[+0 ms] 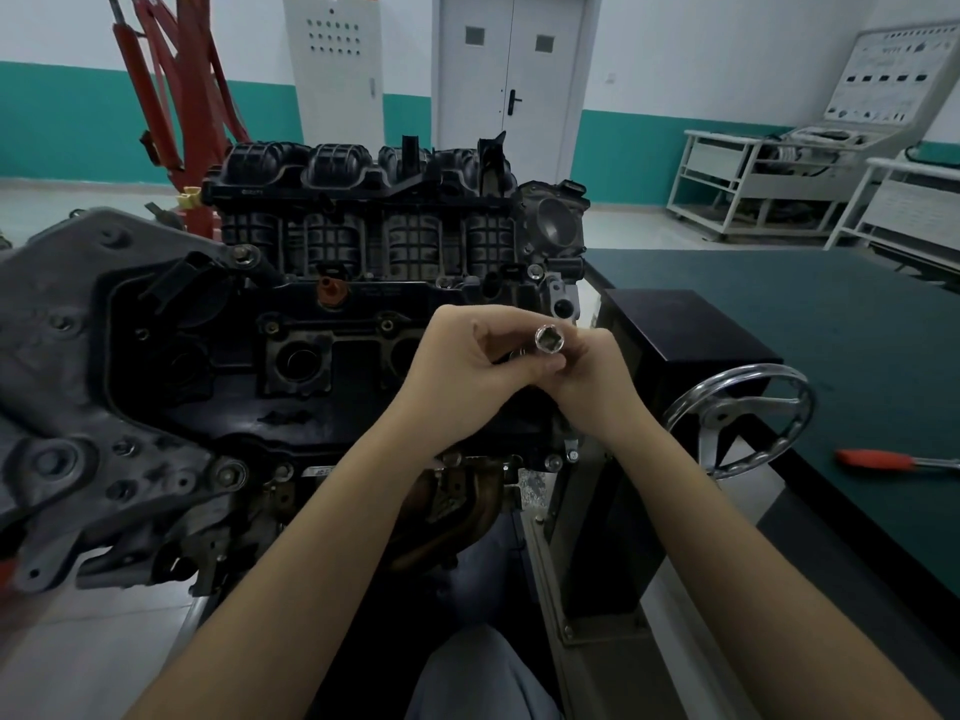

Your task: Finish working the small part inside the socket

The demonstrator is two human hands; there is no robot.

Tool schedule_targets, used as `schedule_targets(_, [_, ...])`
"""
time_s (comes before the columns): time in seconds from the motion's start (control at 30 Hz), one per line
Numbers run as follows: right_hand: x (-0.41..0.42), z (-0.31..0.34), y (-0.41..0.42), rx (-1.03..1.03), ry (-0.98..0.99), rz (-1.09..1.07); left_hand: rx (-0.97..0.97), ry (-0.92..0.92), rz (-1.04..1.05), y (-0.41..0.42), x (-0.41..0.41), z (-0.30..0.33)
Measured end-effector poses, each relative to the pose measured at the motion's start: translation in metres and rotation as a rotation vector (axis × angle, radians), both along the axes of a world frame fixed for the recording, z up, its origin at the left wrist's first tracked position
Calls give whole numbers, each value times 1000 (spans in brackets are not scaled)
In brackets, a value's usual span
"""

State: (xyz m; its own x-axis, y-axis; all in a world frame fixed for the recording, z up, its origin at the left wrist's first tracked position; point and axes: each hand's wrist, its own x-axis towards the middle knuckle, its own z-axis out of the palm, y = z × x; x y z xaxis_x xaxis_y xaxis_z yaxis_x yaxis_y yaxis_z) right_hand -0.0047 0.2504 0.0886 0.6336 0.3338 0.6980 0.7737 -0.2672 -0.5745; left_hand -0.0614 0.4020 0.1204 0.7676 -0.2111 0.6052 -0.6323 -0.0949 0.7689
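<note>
A shiny metal socket is held between the two hands just above the black valve cover of an engine, its open square end turned up towards the camera. The left hand is curled beside it, with thumb and fingers bent in against the socket's left side, while the right hand is closed round its lower part, the fingertips pressed just beneath the rim. The two hands are touching one another over the right half of the cover. Whatever may be attached below the socket is hidden by the fingers and cannot be told. Behind the hands, a black ribbed intake manifold is seen along the top of the engine, with a round throttle body at its right end. An orange plug is set in the cover, further back and to the left. A grey cast housing is bolted to the engine's left end. To the right, a chromed handwheel is mounted on the engine stand, beside a black box. Further right, a dark green worktop is seen, and a red-handled tool is lying on it, well apart from the hands. A red hoist frame stands in the background at the left.
</note>
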Motion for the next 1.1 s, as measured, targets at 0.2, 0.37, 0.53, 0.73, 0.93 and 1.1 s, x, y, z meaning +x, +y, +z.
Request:
schedule_targets(0.2, [2, 3, -1, 44, 49, 33, -13, -44, 127, -2, 0, -2])
schedule_targets(0.37, [-1, 2, -3, 34, 19, 30, -11, -3, -25, 1, 0, -2])
schedule_targets(0.53, [0, 5, -1, 73, 95, 53, -3, -84, 130, -4, -1, -3])
schedule_targets(0.73, [-2, 5, 1, 60, 109, 51, -43, -38, -4, -2, -1, 0])
schedule_targets(0.93, [-1, 5, -1, 103, 115, 51, 2, -87, 170, -3, -2, -3])
schedule_targets(1.1, [-2, 3, -1, 39, 98, 62, -59, -21, 17, -2, -3, -1])
